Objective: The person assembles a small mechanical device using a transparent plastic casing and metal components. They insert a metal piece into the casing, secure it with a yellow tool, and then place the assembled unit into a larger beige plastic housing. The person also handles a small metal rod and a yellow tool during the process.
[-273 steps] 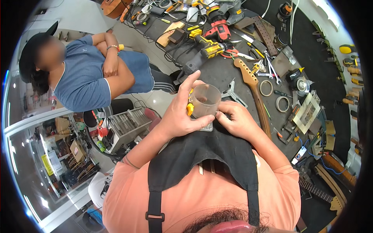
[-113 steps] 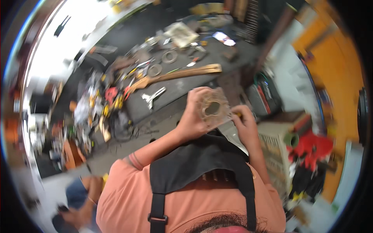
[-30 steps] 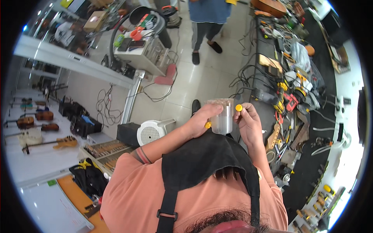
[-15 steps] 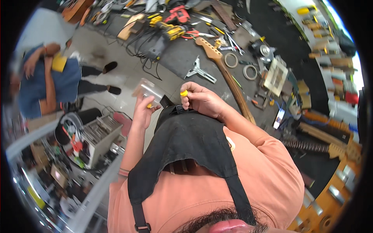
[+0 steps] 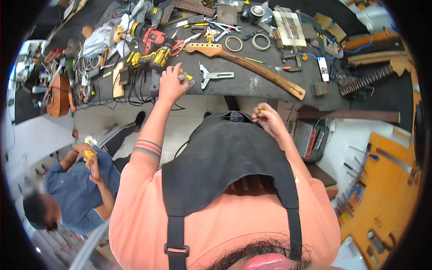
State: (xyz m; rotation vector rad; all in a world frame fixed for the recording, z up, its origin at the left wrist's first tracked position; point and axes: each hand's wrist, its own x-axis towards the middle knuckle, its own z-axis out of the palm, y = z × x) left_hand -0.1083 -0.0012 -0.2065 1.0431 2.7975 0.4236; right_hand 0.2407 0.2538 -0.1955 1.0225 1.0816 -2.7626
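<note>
Two hands work apart: the left hand [image 5: 170, 84] sets a clear container [image 5: 184, 79] on the workbench [image 5: 252, 81], fingers curled around it, while the right hand [image 5: 269, 119] pinches a small yellow piece [image 5: 261, 110] near the apron [image 5: 229, 153].

A glossy varnished wooden guitar neck [image 5: 252, 67] is lying on the matt, dark grey table [image 5: 252, 85]. Just left of it, bare metal is shining on a square tool [image 5: 213, 75]. Beyond it, two plastic-looking rings [image 5: 246, 42] are resting.
</note>
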